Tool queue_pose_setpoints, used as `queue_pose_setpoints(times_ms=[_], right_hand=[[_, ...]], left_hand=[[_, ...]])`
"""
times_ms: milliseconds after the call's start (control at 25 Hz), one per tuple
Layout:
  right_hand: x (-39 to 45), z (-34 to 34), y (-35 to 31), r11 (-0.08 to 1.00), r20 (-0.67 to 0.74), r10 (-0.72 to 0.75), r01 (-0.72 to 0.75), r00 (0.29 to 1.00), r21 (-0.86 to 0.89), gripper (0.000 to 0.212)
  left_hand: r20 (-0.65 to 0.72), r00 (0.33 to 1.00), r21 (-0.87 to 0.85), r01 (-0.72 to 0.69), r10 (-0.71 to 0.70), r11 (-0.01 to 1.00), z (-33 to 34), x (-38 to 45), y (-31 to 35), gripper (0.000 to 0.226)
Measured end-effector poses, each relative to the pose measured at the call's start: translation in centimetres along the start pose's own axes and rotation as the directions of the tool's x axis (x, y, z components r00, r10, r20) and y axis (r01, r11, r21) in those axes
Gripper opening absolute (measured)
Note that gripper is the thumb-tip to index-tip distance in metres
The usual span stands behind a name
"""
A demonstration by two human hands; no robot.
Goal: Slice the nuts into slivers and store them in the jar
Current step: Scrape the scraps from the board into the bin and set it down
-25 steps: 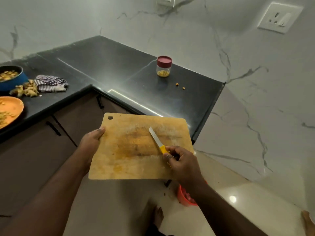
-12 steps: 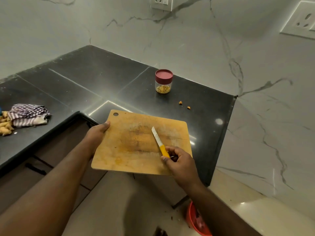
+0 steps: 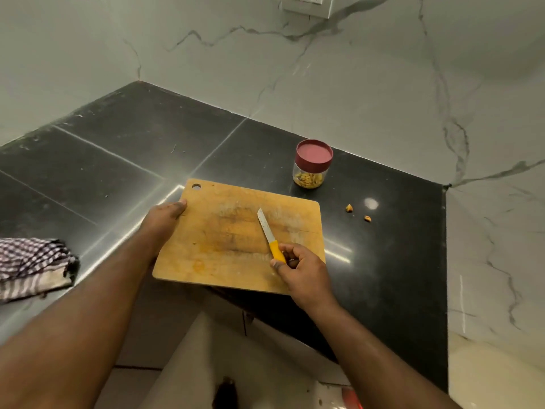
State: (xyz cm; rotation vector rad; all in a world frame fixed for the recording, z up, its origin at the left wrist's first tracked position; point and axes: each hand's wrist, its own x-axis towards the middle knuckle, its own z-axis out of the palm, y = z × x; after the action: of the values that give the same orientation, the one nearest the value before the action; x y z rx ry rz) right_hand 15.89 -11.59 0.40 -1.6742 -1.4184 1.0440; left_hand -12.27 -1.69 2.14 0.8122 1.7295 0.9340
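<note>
Board point(image 3: 224, 261), gripped by left hand point(image 3: 165, 215) w/ knife point(image 3: 269, 236) pinched in right hand point(image 3: 300, 268), overhangs counter point(image 3: 383, 261) edge — could be dropped if tilted.

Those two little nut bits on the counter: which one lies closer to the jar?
The left nut bit, the slightly larger one. It lies nearer the red-lidded jar and the cutting board; the smaller nut bit lies further right, toward the counter's end.

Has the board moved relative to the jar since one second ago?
Yes. The board has moved toward the jar and now partly overlies the counter.
</note>
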Motion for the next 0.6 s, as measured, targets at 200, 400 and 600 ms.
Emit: queue_pose_setpoints(times_ms=[200,400,600], right_hand=[[4.2,4.2,-2.1,0.993,-0.052,0.044,-0.05,0.998,-0.111,0.031],[5.4,5.8,-3.0,0.963,-0.08,0.013,-0.034,0.997,-0.266,0.025],[5.8,6.0,-2.9,0.945,-0.055,0.014,-0.031,0.998,-0.326,0.031]], left_hand=[[0.022,0.98,0.465,-0.183,0.196,0.866,-1.7,6.8,2.0,0.018],[0.076,0.951,0.72,-0.261,0.301,0.642,-1.8,9.7,2.4,0.025],[0.041,0.922,0.758,-0.281,0.386,0.589,0.0,8.6,2.7,0.031]])
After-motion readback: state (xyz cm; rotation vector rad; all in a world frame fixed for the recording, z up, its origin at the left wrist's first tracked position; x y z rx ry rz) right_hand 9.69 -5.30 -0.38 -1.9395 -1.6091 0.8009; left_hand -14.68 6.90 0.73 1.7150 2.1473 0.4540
